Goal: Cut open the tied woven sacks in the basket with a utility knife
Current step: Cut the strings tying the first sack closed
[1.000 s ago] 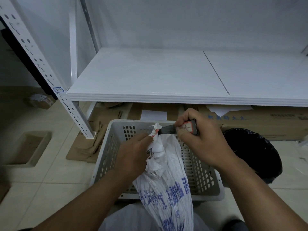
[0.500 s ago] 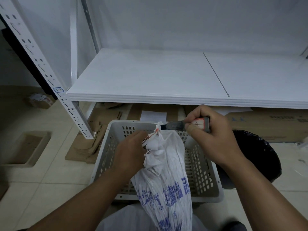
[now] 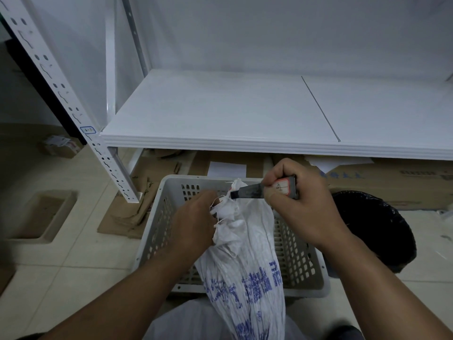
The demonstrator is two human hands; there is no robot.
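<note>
1. The sack (image 3: pixel 245 266) rises from the bottom edge of the view, crossing the near rim of the basket (image 3: pixel 171 185), and its bunched neck sits over the basket.
2. The left hand (image 3: pixel 193 222) grips that neck from the left, fingers curled into the gathered cloth.
3. The right hand (image 3: pixel 304 204) is closed in a fist round the knife (image 3: pixel 247 192), thumb on a white label on the handle. The dark front end points left and meets the top of the neck, beside a speck of red (perhaps the tie, too small to tell).
4. Progress, as a judgement: the cut on this sack is under way or about to start. The neck looks gathered and the mouth closed, so the sack is not yet open.
5. Left to do: sever the tie and free the mouth. How many other sacks remain cannot be told. A pale shape at the bottom edge (image 3: pixel 196 320) may be another sack or clothing.
6. Around: a white shelf (image 3: pixel 220 114) just beyond the basket, cardboard (image 3: pixel 122 217) on the floor at left, a black bag (image 3: pixel 372 224) at right.
7. In the way: the left fingers lie close to the blade's path, so a slip could reach them.
</note>
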